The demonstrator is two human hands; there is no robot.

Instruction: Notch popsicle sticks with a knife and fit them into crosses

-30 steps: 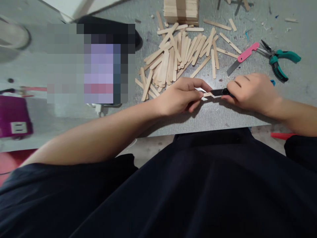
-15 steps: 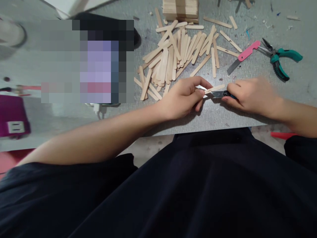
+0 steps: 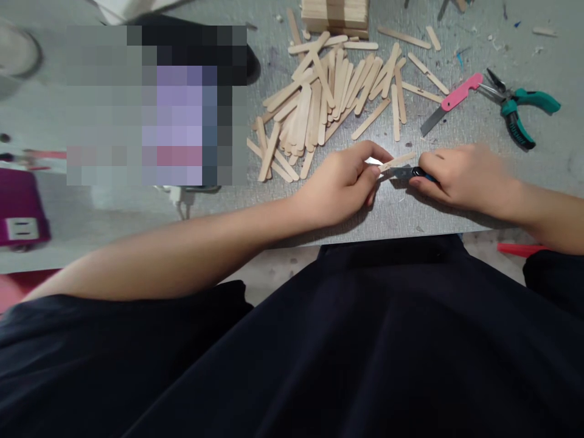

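Note:
Between the thumb and fingers of my left hand [image 3: 349, 179] a wooden craft stick [image 3: 401, 161] is pinched, its free end pointing right. My right hand [image 3: 458, 176] is closed round the dark handle of a knife [image 3: 404, 173]. The knife's blade points left, and its tip lies close below the stick near my left fingertips; whether it touches the wood I cannot tell. Both hands are low over the front part of the table. Just beyond my left hand spreads a loose pile of craft sticks [image 3: 314, 112].
A stack of craft sticks [image 3: 335, 18] stands behind the pile. To the right lie a pink-handled folding saw or blade [image 3: 456, 97] and teal pliers [image 3: 508, 106]. A blurred-out device [image 3: 182, 109], a white plug [image 3: 177, 194] and a purple object [image 3: 20, 207] are at the left.
The view has shifted slightly, moving the tabletop things a little. The knife tip sits slightly nearer my left fingertips; both hands keep their holds.

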